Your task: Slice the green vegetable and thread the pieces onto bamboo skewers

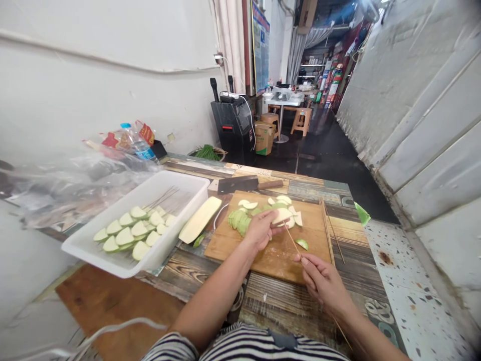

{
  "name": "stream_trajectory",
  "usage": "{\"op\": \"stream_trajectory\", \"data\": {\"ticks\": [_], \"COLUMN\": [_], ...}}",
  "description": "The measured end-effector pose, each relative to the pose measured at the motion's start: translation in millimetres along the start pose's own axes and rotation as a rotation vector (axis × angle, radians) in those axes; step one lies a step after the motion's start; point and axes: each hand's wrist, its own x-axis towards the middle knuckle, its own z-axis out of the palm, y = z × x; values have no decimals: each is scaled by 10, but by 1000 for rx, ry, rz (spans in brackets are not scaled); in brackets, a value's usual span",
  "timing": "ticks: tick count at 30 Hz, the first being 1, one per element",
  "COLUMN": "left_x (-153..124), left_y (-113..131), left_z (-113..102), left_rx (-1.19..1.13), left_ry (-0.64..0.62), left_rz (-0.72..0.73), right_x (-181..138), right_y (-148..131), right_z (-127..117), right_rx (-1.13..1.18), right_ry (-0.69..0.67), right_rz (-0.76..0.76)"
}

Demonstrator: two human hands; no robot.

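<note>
My left hand [263, 229] pinches a pale vegetable slice [282, 215] over the wooden cutting board [270, 250]. My right hand [323, 282] grips a thin bamboo skewer [292, 239] whose tip points into that slice. More green-skinned slices [240, 220] lie in a pile on the board, and one small piece [302, 244] lies beside the skewer. A white tray [90, 245] to the left holds several skewered slices [131, 231].
A cleaver [248, 184] lies behind the board. Half a peeled vegetable [200, 219] leans on the tray's edge. Spare skewers [327, 230] lie at the board's right side. Plastic bags and a bottle [136, 143] sit far left. A speaker [233, 125] and stools [301, 120] stand beyond.
</note>
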Motion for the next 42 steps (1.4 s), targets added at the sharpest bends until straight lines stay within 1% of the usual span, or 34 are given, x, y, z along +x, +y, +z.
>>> {"op": "stream_trajectory", "data": {"ticks": [2,4,7,9,11,16,19,23,26,28,30,32,34,35,37,42], "left_x": [13,16,13,10,6,7,12,1,-20,-32,-35,-30,-18,-10,6,17], "left_y": [-19,-15,18,40,57,82,80,66,70,86,109,133,150,154,150,85], "left_z": [20,33,24,9,-1,-5,-14,-11,11,23,24,11,-11,-23,-45,-51], "left_rx": [-93,-138,-160,-174,-185,-203,-196,-164,-147,-144,-147,-153,-156,-158,-162,-159], "left_ry": [32,70,109,107,107,148,143,128,117,116,119,114,102,96,93,89], "left_rz": [9,-7,-4,20,41,56,75,96,100,100,98,88,77,75,79,101], "right_x": [44,86,137,163,189,265,289,278,268,267,272,284,305,319,350,378], "right_y": [13,21,7,-10,-16,34,50,13,-17,-29,-43,-65,-92,-102,-108,-48], "right_z": [28,58,100,126,148,157,150,173,209,232,244,241,227,218,196,128], "right_rx": [91,151,182,144,62,-187,-235,-227,-163,-65,89,260,378,393,314,-260], "right_ry": [-49,-80,-81,-55,-17,77,82,102,102,75,-11,-137,-225,-236,-187,135], "right_rz": [26,36,53,44,2,-178,-211,-218,-212,-159,-58,41,89,88,20,-371]}}
